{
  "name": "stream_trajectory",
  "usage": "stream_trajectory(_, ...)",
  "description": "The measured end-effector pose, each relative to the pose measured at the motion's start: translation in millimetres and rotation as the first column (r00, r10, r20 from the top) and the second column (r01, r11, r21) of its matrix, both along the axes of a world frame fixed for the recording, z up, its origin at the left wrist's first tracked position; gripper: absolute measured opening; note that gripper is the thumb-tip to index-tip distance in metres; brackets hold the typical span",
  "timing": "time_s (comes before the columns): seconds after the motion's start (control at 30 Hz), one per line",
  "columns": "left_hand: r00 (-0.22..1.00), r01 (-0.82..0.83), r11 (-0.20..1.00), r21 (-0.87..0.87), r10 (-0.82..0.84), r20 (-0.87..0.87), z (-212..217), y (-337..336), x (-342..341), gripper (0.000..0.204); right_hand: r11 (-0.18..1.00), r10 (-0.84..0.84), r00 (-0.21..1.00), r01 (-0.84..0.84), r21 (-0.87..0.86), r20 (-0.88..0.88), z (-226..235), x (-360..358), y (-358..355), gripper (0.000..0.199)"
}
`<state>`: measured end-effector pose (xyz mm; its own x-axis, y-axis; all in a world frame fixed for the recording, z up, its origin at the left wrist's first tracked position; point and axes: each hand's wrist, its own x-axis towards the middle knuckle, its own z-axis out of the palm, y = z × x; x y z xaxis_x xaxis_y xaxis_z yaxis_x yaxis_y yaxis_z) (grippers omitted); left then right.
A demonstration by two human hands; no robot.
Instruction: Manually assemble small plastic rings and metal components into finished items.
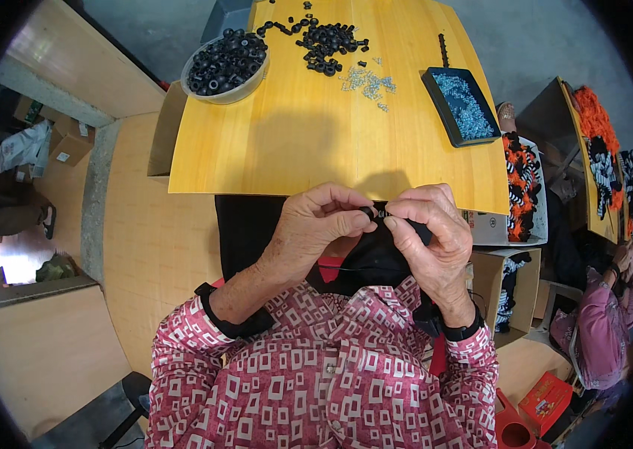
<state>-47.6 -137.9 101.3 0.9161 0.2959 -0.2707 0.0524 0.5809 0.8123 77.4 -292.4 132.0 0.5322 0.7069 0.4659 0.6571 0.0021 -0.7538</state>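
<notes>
Above my lap, just off the table's near edge, my left hand pinches a small black round part between thumb and fingertips. Close beside it, my right hand has thumb and forefinger pressed together on something tiny; the fingers mostly cover it. The two sets of fingertips almost meet. Farther back on the yellow table, loose black parts of the same sort lie in a heap. Small silvery metal pieces, which look like screws, are scattered in front of them.
A clear plastic bowl of black parts stands at the table's far left. On the right, a dark tray holds many silvery pieces. Beyond the right edge are a box of orange, black and striped items and another person.
</notes>
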Motion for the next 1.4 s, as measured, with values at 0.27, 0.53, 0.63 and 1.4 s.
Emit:
stream_trajectory(0.27, 0.999, 0.012, 0.999, -0.044, -0.014, -0.031, 2.1, -0.2, -2.3, 0.024, 1.0, 0.022, 0.999, -0.023, 0.01, 0.048, -0.7, -0.5, 0.4, 0.017)
stream_trajectory(0.53, 0.999, 0.032, 0.989, -0.141, -0.032, 0.001, 0.5, 1.0, -2.8, 0.025, 1.0, 0.028, 0.995, -0.027, -0.004, 0.093, 1.8, -2.7, -0.1, 0.018)
stream_trajectory(0.63, 0.999, 0.02, 0.986, -0.164, -0.027, -0.037, -0.2, 1.5, -4.0, 0.025, 0.999, 0.031, 0.992, -0.031, -0.007, 0.12, 2.2, -5.2, 1.9, 0.018)
stream_trajectory(1.4, 0.999, 0.008, 0.948, -0.317, -0.023, -0.043, -11.8, -0.1, -1.6, 0.022, 0.994, 0.092, 0.909, -0.063, -0.085, 0.406, 5.4, -4.2, 2.6, 0.021)
